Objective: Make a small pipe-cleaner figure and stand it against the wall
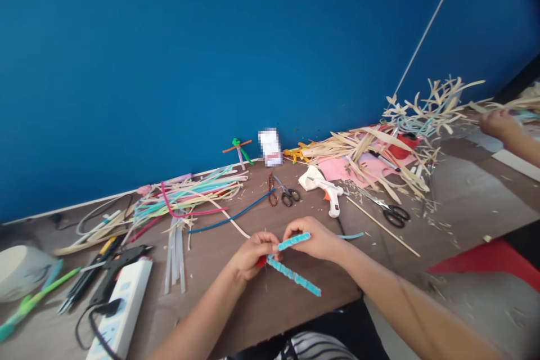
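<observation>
My left hand [252, 257] is closed in a pinch on the joined end of a light-blue, fuzzy pipe cleaner [297, 278] bent into two arms. One arm slants down to the right with a reddish tip; the shorter one crosses in front of my right hand [315, 238]. The right hand's fingertips close on the same piece near the bend, close to the left fingers. A bit of something red shows beneath the left fingers, its shape mostly hidden. Beyond the hands lie a dark-blue pipe cleaner [236, 217] and small scissors [289, 196].
A white glue gun [323, 188] and black-handled scissors [395, 215] lie to the right, below piled pale strips [358, 149]. Left are bundled pipe cleaners [189, 197], clear glue sticks [175, 259], a black glue gun [116, 273] and a power strip [124, 306]. Another person's hand [501, 125] is far right.
</observation>
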### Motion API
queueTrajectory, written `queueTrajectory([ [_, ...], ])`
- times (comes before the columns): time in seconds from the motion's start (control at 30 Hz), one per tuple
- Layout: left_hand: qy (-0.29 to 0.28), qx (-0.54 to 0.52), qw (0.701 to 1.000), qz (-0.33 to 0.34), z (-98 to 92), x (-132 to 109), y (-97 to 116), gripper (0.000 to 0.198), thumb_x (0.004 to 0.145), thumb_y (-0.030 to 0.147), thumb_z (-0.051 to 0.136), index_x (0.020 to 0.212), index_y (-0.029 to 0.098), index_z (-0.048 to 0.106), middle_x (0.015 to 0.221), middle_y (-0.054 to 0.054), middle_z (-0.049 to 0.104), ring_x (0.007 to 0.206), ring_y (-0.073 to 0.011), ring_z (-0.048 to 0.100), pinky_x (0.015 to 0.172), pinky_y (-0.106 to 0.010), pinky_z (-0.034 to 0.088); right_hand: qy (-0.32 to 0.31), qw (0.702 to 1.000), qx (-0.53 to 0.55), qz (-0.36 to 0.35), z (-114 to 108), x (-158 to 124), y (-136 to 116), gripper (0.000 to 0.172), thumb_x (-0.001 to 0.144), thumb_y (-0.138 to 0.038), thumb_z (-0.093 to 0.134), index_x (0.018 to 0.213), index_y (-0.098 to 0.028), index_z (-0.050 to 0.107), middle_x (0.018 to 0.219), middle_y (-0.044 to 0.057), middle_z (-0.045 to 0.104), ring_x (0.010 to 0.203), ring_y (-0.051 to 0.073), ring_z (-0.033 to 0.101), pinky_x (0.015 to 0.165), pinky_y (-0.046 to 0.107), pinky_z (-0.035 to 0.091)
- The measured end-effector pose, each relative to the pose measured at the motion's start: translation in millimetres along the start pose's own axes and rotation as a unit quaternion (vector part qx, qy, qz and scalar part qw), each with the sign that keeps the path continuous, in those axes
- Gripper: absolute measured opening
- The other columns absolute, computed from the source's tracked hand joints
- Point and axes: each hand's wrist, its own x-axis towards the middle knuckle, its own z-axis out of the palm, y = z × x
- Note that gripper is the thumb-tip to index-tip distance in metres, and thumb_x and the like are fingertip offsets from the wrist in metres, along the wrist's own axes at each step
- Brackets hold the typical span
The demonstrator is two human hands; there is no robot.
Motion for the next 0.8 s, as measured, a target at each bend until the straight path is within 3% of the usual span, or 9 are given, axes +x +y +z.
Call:
queueTrajectory([
  [0.17,-0.027,0.102,0.994,-0.038,2.7,-5.9,11.9,0.015,0.055,0.021,0.068,0.064,0.010,0.063,0.052,-0.003,0.059,0.044,-0.0072,0.045,0.046,-0.019,0.030,-0.178,0.980,0.083,0.031,-17.2,14.0,10.3,0.018,0.068,-0.028,0.058,0.073,-0.012,0.061,0.062,-0.001,0.056,0.054,0.008,0.047,0.050,0.018,0.035],
  [0.23,-0.044,0.107,0.993,-0.032,2.0,-7.7,14.7,0.018,0.052,0.016,0.068,0.068,0.010,0.063,0.058,-0.003,0.061,0.049,-0.0073,0.047,0.047,-0.018,0.031,-0.211,0.969,0.114,0.063,-18.5,19.1,16.1,0.019,0.067,-0.030,0.059,0.072,-0.012,0.059,0.058,-0.003,0.052,0.049,0.006,0.042,0.046,0.016,0.031],
  [0.33,-0.023,0.064,0.998,-0.010,-1.2,-8.4,11.0,0.023,0.050,0.011,0.069,0.073,0.011,0.063,0.067,-0.003,0.061,0.059,-0.0095,0.052,0.055,-0.019,0.037,-0.227,0.952,0.177,0.099,-15.1,21.4,22.7,0.021,0.066,-0.033,0.060,0.073,-0.013,0.056,0.054,-0.006,0.047,0.044,0.004,0.037,0.042,0.015,0.027],
  [0.5,0.112,-0.036,0.993,0.030,-6.1,-6.5,-8.7,0.031,0.055,0.019,0.071,0.084,0.015,0.060,0.080,-0.003,0.063,0.062,-0.0094,0.055,0.059,-0.021,0.042,-0.202,0.942,0.243,0.111,-6.5,17.7,32.0,0.023,0.067,-0.034,0.060,0.076,-0.014,0.054,0.053,-0.008,0.043,0.040,0.003,0.032,0.038,0.014,0.023],
  [0.63,0.091,0.005,0.996,0.017,-4.2,-7.3,-13.3,0.027,0.056,0.023,0.071,0.079,0.013,0.062,0.066,-0.003,0.062,0.048,-0.0060,0.048,0.042,-0.016,0.032,-0.197,0.945,0.242,0.102,-4.0,16.1,35.4,0.022,0.067,-0.033,0.060,0.075,-0.013,0.056,0.055,-0.007,0.044,0.042,0.003,0.034,0.040,0.015,0.024],
  [0.8,0.062,0.107,0.992,-0.023,3.7,-10.4,-5.1,0.021,0.052,0.025,0.071,0.065,0.010,0.065,0.056,-0.004,0.061,0.043,-0.0054,0.041,0.039,-0.017,0.023,-0.215,0.946,0.214,0.113,-6.4,16.6,28.9,0.019,0.064,-0.030,0.061,0.071,-0.012,0.057,0.057,-0.006,0.048,0.046,0.004,0.038,0.044,0.015,0.028],
])
